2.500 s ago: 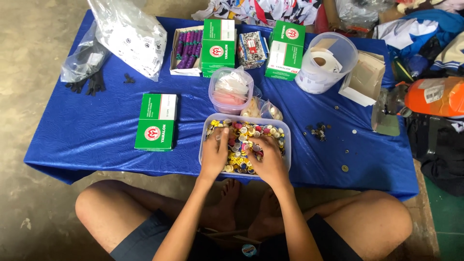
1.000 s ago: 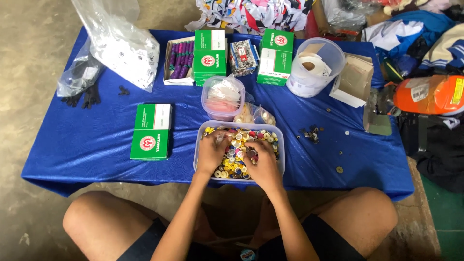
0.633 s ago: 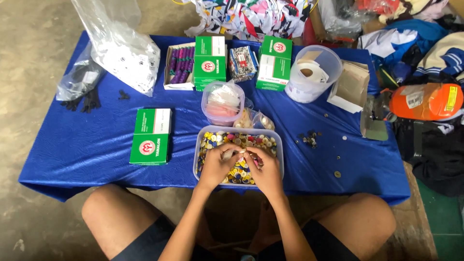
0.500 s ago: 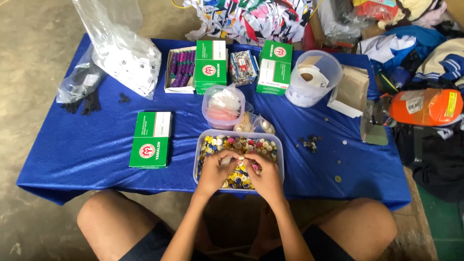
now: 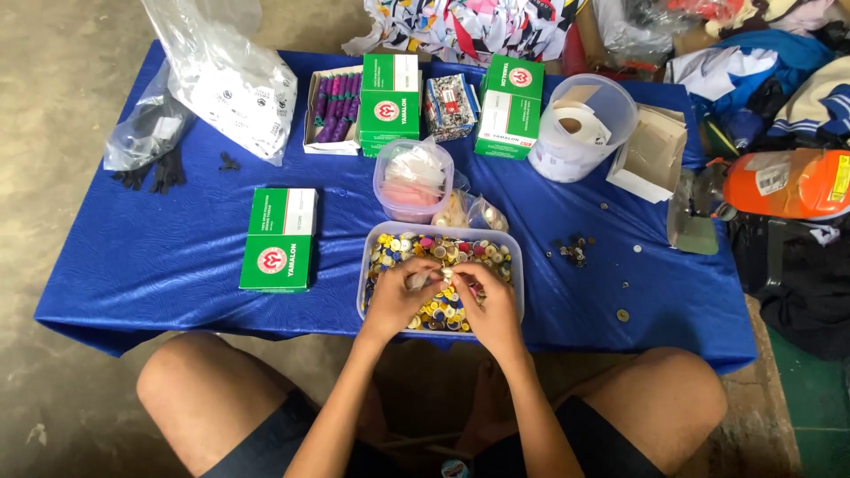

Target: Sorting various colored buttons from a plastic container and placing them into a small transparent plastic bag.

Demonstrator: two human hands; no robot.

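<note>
Lying on the blue cloth (image 5: 133, 265) at the left, a green box (image 5: 278, 237) sits well apart from the hands. The left hand (image 5: 396, 301) rests over the clear tub of coloured buttons (image 5: 440, 265), fingers curled and pinching a small pale piece at its tips. The right hand (image 5: 489, 305), just beside it over the same tub, pinches that piece too, fingertips meeting the left's. Loose buttons (image 5: 574, 250) lie farther right.
</note>
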